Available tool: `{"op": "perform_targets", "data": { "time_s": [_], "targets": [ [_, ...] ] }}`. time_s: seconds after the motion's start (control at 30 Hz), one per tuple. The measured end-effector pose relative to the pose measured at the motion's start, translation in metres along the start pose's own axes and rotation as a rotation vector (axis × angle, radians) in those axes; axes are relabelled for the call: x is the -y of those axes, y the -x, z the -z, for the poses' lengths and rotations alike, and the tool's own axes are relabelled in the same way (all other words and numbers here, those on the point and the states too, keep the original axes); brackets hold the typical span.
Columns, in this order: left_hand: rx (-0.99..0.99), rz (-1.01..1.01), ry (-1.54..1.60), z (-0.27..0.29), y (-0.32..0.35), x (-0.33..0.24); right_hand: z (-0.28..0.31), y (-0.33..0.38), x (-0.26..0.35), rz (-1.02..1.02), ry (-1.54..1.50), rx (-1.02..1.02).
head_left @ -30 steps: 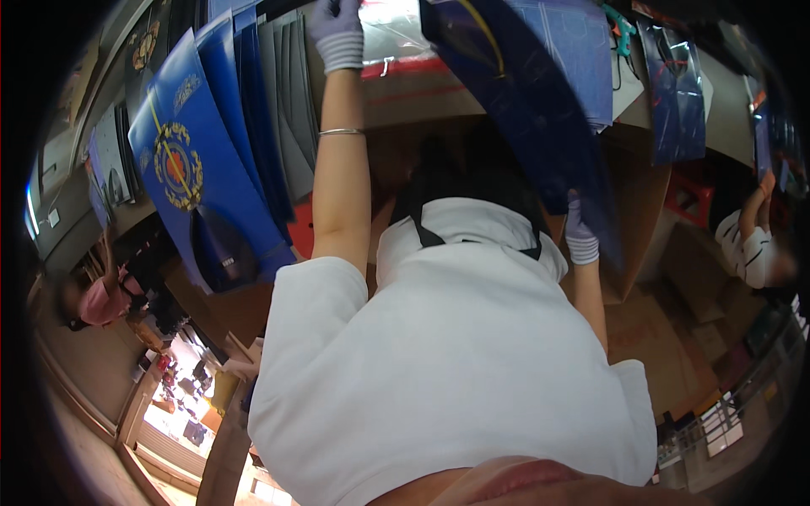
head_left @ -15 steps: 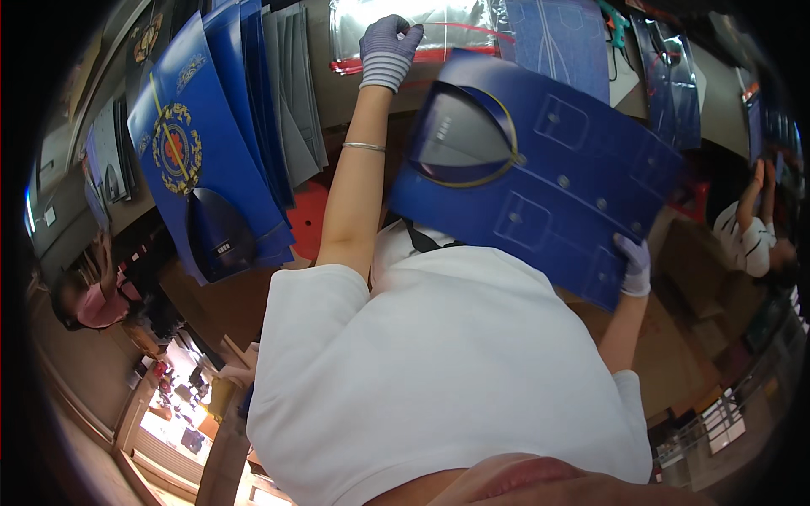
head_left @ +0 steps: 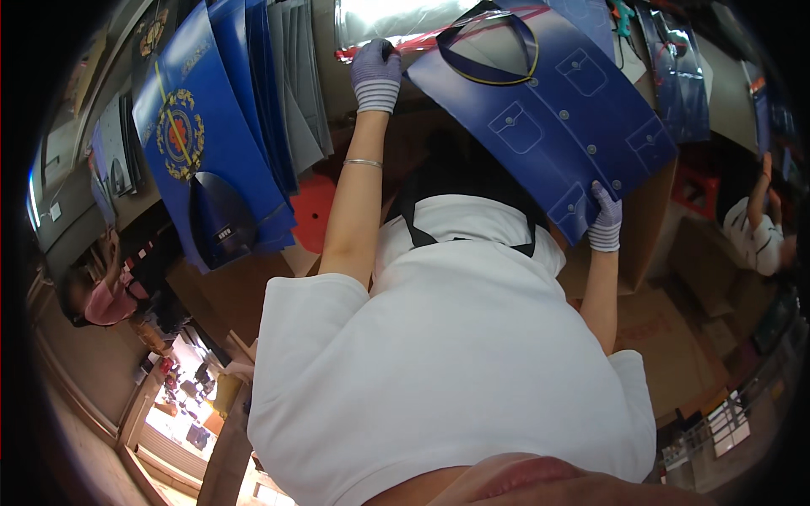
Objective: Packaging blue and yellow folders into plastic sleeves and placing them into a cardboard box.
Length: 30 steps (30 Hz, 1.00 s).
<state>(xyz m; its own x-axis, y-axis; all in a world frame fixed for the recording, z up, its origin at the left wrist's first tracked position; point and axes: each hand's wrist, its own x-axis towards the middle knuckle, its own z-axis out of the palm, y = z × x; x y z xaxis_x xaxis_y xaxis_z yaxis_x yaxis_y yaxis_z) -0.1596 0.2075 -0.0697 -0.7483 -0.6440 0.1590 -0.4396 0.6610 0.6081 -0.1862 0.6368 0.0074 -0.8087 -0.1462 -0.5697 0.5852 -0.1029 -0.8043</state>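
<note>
My left hand (head_left: 375, 74), in a grey-purple glove with a striped cuff, is closed at the red-edged near side of a clear plastic bag (head_left: 405, 18); its fingertips are partly hidden. In my gloved right hand (head_left: 605, 221) is the near corner of a blue sheet (head_left: 548, 126) printed like a shirt with pockets and buttons. The sheet tilts, its far end with a dark collar piece (head_left: 481, 67) over the bag's edge. Whether that end lies in or on the plastic I cannot tell.
Several blue printed sheets (head_left: 181, 126) with dark collar pieces stand at the left, beside grey ones (head_left: 295, 93). A red stool (head_left: 314, 211) is under the table edge. Cardboard boxes (head_left: 654, 337) are at the right. Co-workers sit left (head_left: 110, 299) and right (head_left: 759, 228).
The blue sheet has swung away from my body, its collar end up to the plastic bag. My right hand moved forward and left with it; my left hand drew slightly nearer.
</note>
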Motion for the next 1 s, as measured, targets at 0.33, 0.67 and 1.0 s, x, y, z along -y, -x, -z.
{"op": "perform_targets", "data": {
  "time_s": [0.33, 0.67, 1.0],
  "targets": [
    [-0.205, -0.263, 0.042, 0.006, 0.019, -0.004, 0.018, -0.011, -0.017, 0.051, -0.008, -0.011],
    [-0.232, -0.383, 0.154, -0.001, 0.029, -0.065, -0.037, 0.005, -0.026, -0.011, -0.169, -0.141],
    [0.168, 0.861, 0.901, -0.075, -0.013, 0.038, -0.026, -0.060, -0.049, -0.869, 0.546, 0.666]
  ]
}}
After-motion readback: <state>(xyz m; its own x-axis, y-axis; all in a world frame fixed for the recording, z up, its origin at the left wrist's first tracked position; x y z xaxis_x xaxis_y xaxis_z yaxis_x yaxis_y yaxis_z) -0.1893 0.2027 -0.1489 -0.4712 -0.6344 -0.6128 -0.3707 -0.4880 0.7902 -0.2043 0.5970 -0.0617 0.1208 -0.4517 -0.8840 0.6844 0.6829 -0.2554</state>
